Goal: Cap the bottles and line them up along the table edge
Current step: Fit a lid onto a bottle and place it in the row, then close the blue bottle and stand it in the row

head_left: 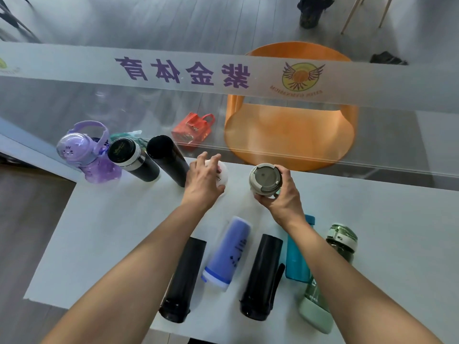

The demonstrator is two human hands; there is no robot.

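Bottles [265,180] under both hands [202,180].

On the surface [111,232], you have three bottles standing in a row at eleven o'clock along the far edge: the handled bottle [84,155] leftmost, the flask [133,158] beside it, then the tall tumbler [169,160]. At six o'clock five bottles lie side by side, the strapped one [263,276] in the middle.

Both forearms are stretched forward; the left hand [202,178] is spread palm-down, the right hand [279,194] is curled closed.
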